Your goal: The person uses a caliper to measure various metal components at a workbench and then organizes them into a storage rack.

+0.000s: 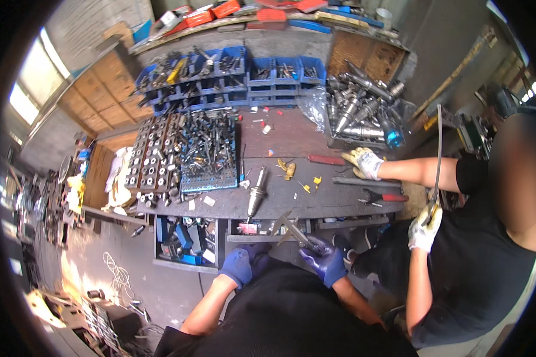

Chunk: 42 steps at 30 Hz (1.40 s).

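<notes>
My right hand, in a purple-blue glove, is closed around a caliper with its jaws pointing up and left, above an open drawer. My left hand, gloved alike, is low in front of my dark shirt; its fingers blend into the dark and I cannot make out their pose. On the bench ahead lies a metal tool holder with a long narrow end. A half-open shallow drawer is below it. Left of that, a deeper open drawer holds blue boxes and small parts.
A co-worker at right rests one gloved hand by a red-handled tool and holds a long thin metal rod. Pliers, a blue rack of cutters, blue bins and a tray of tool holders are on the bench.
</notes>
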### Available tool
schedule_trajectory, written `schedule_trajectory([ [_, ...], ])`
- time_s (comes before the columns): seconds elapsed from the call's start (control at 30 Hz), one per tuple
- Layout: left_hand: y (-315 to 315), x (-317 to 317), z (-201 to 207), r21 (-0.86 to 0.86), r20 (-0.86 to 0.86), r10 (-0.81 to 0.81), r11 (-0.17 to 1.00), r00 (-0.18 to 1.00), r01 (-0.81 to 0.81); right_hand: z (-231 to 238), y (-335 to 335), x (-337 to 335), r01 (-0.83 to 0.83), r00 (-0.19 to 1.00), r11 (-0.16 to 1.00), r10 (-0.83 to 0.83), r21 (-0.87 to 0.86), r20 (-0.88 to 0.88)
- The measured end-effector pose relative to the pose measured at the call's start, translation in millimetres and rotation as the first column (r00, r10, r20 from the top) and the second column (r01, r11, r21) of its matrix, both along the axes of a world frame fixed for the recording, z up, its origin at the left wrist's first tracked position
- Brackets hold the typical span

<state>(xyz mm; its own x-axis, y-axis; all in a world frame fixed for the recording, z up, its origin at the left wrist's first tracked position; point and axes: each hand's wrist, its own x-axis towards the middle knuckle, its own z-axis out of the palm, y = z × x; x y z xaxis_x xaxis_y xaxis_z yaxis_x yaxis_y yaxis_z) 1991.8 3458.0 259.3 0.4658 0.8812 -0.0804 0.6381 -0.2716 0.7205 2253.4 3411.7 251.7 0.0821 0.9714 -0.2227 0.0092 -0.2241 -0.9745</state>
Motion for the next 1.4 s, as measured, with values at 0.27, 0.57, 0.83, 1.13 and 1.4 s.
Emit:
schedule_trajectory([
  [0.27, -92.0, -0.7, 7.3, 0.014, -0.052, 0.188, 0.982, 0.981, -0.187, -14.5, -33.1, 2.8, -0.278, 0.960, 0.957, 0.274, -0.082, -0.053],
  [0.57, -176.1, -19.5, 24.6, -0.045, -0.006, 0.437, 0.898, 0.899, -0.437, -3.9, -54.6, -24.3, -0.498, 0.864, 0.864, 0.502, -0.078, 0.044],
  [0.83, -216.4, -69.6, 40.6, -0.068, 0.241, 0.645, 0.756, 0.725, -0.651, 9.9, -67.5, -94.5, -0.683, 0.707, 0.723, 0.690, -0.101, 0.156],
  [1.13, -327.5, -210.3, 5.7, 0.117, 0.054, 0.886, 0.452, 0.460, -0.884, 28.9, -95.1, -291.1, -0.874, 0.390, 0.475, 0.812, -0.102, 0.435],
  [1.4, -411.6, -324.7, 51.9, -0.015, -0.315, 0.914, 0.264, 0.255, -0.964, 22.8, -160.4, -460.1, -0.955, 0.109, 0.194, 0.934, -0.226, 0.341],
])
